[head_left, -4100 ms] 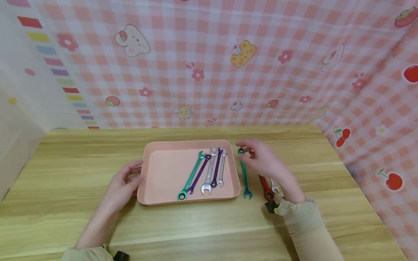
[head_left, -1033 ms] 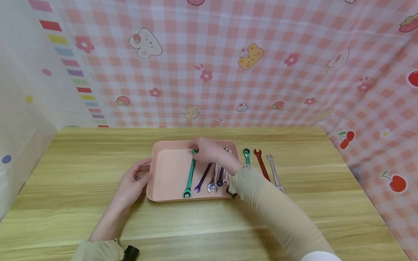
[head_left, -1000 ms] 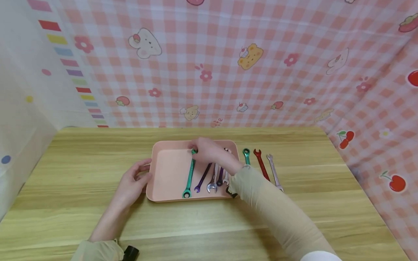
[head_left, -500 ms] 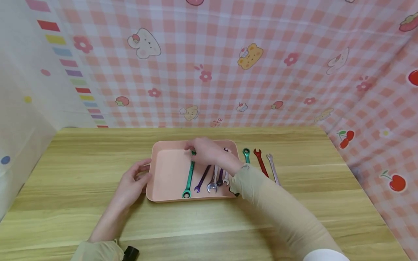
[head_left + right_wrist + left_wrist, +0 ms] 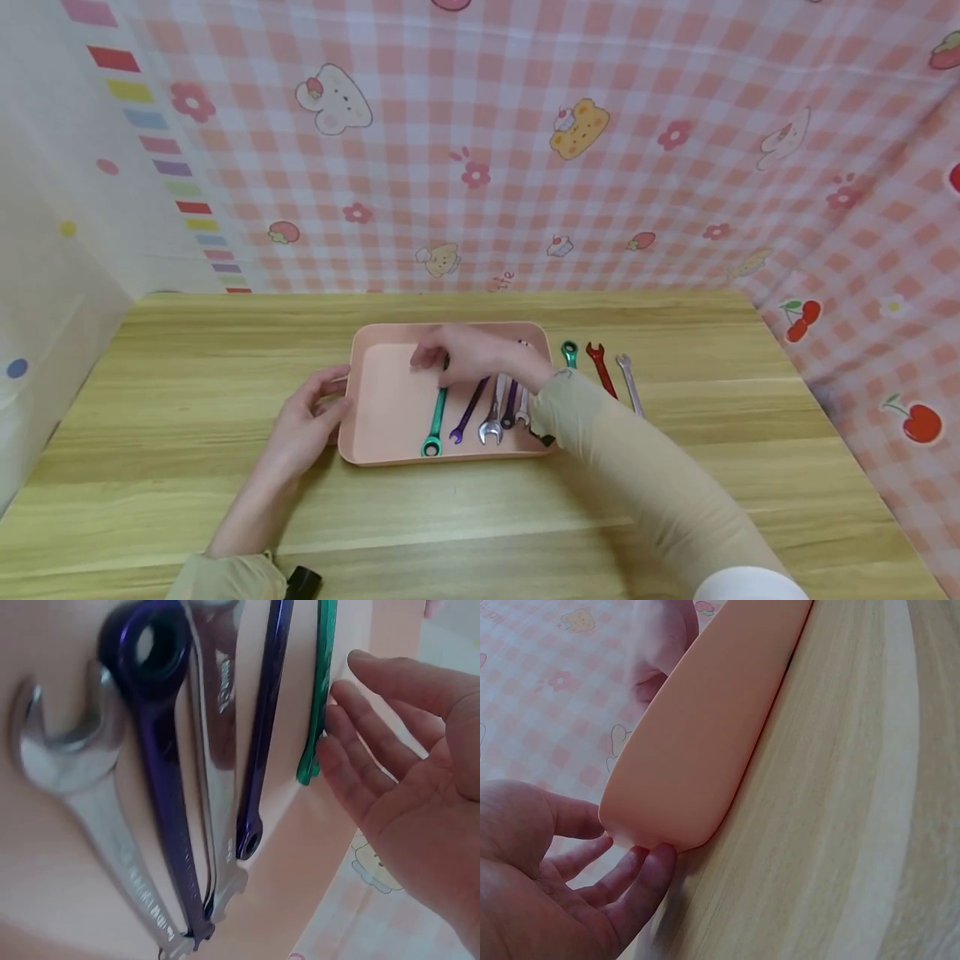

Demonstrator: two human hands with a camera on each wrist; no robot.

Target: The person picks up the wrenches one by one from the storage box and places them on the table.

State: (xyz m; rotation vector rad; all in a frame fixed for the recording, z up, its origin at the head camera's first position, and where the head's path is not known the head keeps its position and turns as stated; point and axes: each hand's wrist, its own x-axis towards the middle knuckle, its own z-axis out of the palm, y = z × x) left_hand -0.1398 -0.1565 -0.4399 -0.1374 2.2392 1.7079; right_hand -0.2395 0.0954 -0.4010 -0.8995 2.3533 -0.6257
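Note:
A pink tray (image 5: pixel 382 408) lies on the table, bearing several wrenches. My left hand (image 5: pixel 303 425) is at its left end; in the left wrist view, the fingertips touch the outer end wall (image 5: pixel 660 821). Over the tray, my right hand (image 5: pixel 468 354) is beside the leftmost, green wrench (image 5: pixel 437 417) and covers its upper end. The right wrist view has loosely extended fingers (image 5: pixel 360 761) right at that wrench (image 5: pixel 323 667), not curled round it. Further right in the tray are a purple wrench (image 5: pixel 469 410), a large silver one (image 5: pixel 491 430), another purple and a smaller silver.
Right of the tray, on the table (image 5: pixel 450 533), lie a green wrench (image 5: pixel 570 353), a red wrench (image 5: pixel 601 369) and a silver wrench (image 5: pixel 630 383), partly hidden by the right sleeve (image 5: pixel 645 467). A pink checked cloth (image 5: pixel 405 150) hangs behind the table.
My right hand has come from the wrenches beside the tray to the green one inside, whose upper end has shifted left. Lately the hand slid slightly left and nearer. The left hand stays at the tray.

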